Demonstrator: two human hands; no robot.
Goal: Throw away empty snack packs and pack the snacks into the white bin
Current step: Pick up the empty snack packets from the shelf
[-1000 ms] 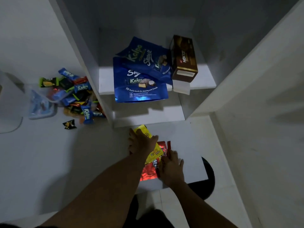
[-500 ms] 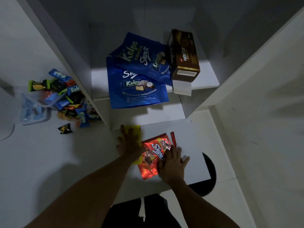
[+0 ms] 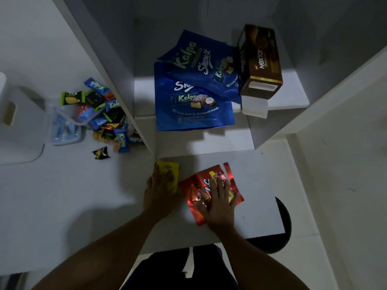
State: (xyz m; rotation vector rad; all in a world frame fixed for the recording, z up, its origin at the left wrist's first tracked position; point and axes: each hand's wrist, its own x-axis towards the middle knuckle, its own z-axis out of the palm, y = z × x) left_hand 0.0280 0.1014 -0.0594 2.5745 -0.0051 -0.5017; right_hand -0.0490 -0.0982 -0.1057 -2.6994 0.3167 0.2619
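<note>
Now, your right grip (image 3: 217,204) released, fingers straight, pressing the red snack pack (image 3: 189,195) on the white surface (image 3: 257,185), your left grip (image 3: 160,191) seemingly flat on the yellow pack (image 3: 170,171), loose snacks (image 3: 104,114) well left.

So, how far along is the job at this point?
Early, it seems. Done: nothing looks finished; no snack is visibly packed. In hand: the left hand presses on a yellow pack, and the right hand lies flat on a red pack. Left: the loose snacks heaped at the left, plus two blue packs and a brown box on the shelf, all untouched.
</note>
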